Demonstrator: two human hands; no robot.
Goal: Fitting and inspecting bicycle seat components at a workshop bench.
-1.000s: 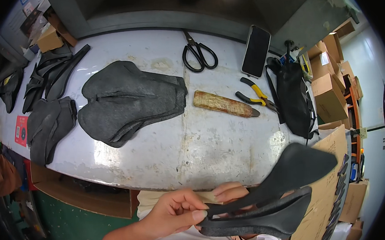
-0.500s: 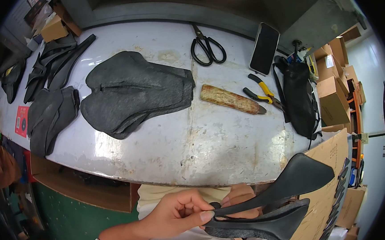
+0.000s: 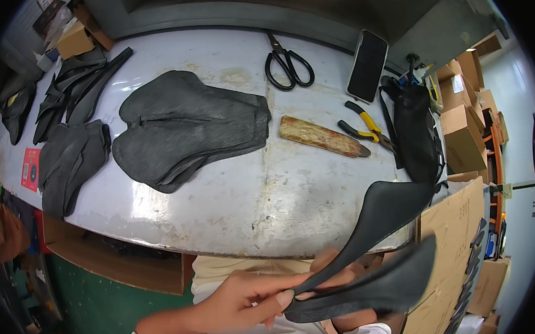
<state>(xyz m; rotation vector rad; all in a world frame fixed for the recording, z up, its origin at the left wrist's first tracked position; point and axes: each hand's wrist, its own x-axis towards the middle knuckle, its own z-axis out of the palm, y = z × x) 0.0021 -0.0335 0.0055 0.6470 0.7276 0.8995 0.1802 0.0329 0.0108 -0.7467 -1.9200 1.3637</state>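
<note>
We see a worn white workbench (image 3: 232, 200) carrying black scissors (image 3: 287, 63) and a dark phone (image 3: 367, 65) at one o'clock. Yellow-handled pliers (image 3: 364, 123) lie just beside a wooden block (image 3: 321, 136), and a stack of grey saddle-shaped covers (image 3: 184, 126) lies at eleven o'clock. Cardboard boxes (image 3: 462, 110) stand at three o'clock.

The worn grey-white workbench (image 3: 232, 200) carries a stack of dark saddle-shaped covers (image 3: 184, 129) at centre, smaller dark pieces (image 3: 68, 162) at left, black scissors (image 3: 288, 63), a phone (image 3: 367, 65), a wooden block (image 3: 321, 136), yellow-handled pliers (image 3: 364, 126) and a black bag (image 3: 415, 132) at right.
</note>
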